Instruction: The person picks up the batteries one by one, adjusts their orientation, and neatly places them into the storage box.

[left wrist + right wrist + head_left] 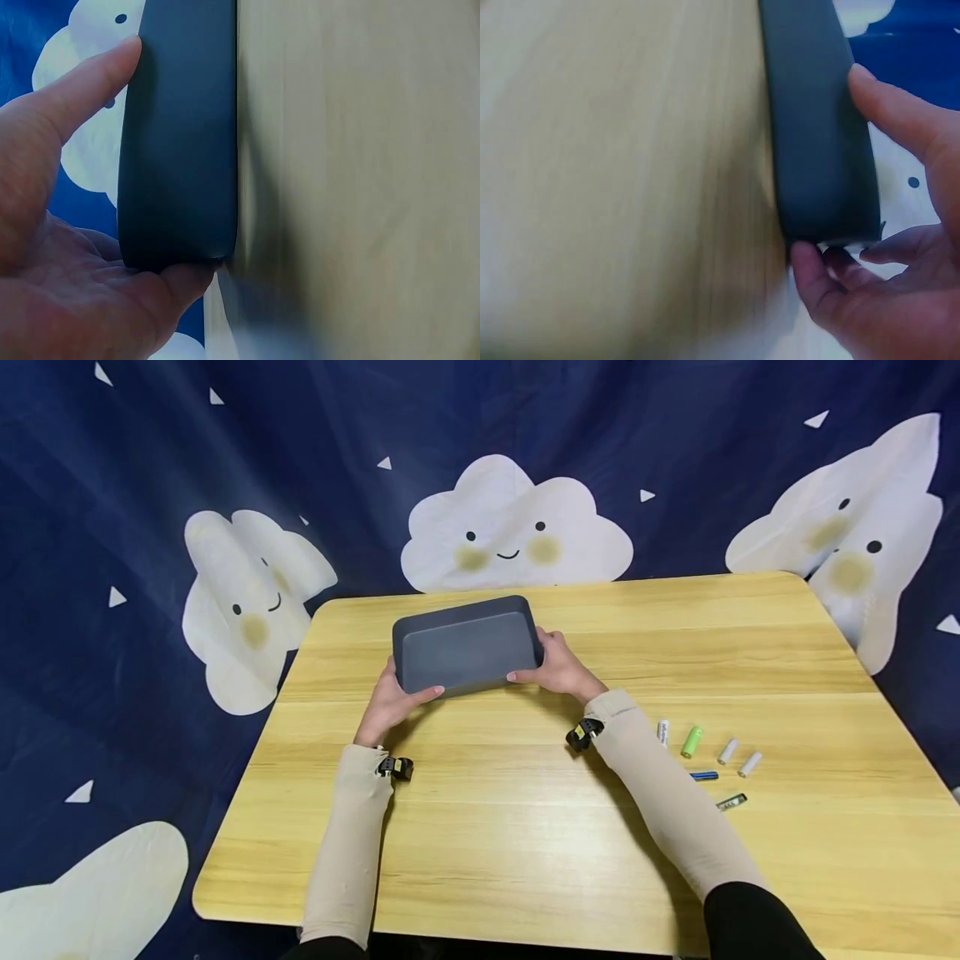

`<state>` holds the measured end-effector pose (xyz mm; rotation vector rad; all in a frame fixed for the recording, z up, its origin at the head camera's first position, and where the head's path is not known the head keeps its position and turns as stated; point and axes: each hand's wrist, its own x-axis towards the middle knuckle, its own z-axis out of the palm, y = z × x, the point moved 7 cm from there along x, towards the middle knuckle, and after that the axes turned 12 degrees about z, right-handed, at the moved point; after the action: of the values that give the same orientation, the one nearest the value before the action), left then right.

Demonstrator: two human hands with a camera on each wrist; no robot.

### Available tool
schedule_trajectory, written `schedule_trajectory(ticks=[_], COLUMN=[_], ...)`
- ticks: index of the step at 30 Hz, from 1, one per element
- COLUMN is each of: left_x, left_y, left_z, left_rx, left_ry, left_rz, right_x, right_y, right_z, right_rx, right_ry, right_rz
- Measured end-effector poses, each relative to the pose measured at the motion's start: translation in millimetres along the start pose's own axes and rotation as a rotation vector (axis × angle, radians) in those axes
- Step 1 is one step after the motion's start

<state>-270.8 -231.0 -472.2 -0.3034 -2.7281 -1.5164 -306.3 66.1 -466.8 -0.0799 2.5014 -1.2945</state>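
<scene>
A dark grey rectangular tray [472,652] with raised walls is near the far side of the table, turned slightly, its inside bare. My left hand [392,700] grips its near left corner, thumb along the front wall and fingers at the end. At the opposite end my right hand [557,668] holds the near right corner in the same way. In the left wrist view the tray's front wall [184,135] stands beside the thumb, with fingers around the corner. The right wrist view shows fingers at the other corner of the wall [817,127].
Several batteries lie on the wooden table [480,860] by the right forearm: a green battery [692,742], a blue battery [704,776], a dark green battery [732,802] and white ones, including a white battery [749,765]. A blue cloud-patterned curtain [345,510] hangs behind the table.
</scene>
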Motion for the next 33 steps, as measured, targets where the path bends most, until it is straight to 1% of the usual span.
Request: schedule_trajectory(ticks=[6, 10, 14, 20, 26, 29, 33], left_x=[5.3, 10.5, 16.9, 25.8, 32.0, 33.5, 33.8], left_y=[-0.8, -1.3, 1.9, 5.1, 12.8, 15.6, 17.5], left_z=[6.0, 10.1, 15.6, 24.4, 30.6, 32.2, 32.9], left_rx=[-0.026, -0.037, -0.036, -0.021, -0.011, 0.024, 0.141], left_ry=[-0.033, -0.046, -0.059, -0.083, -0.104, -0.117, -0.177], left_rz=[0.007, 0.015, 0.029, 0.023, 0.037, 0.056, 0.113], right_x=[-1.5, -6.5, -11.3, -15.0, -15.9, -16.6, -17.2], right_y=[8.3, 11.8, 17.6, 27.6, 29.7, 30.2, 33.1], right_z=[-2.6, -6.6, -12.6, -22.8, -31.8, -34.9, -35.1], right_rx=[0.014, 0.028, 0.035, 0.024, 0.015, 0.025, 0.053], right_ry=[0.031, 0.046, 0.059, 0.074, 0.086, 0.089, 0.075], right_rz=[0.026, 0.042, 0.064, 0.102, 0.105, 0.096, 0.08])
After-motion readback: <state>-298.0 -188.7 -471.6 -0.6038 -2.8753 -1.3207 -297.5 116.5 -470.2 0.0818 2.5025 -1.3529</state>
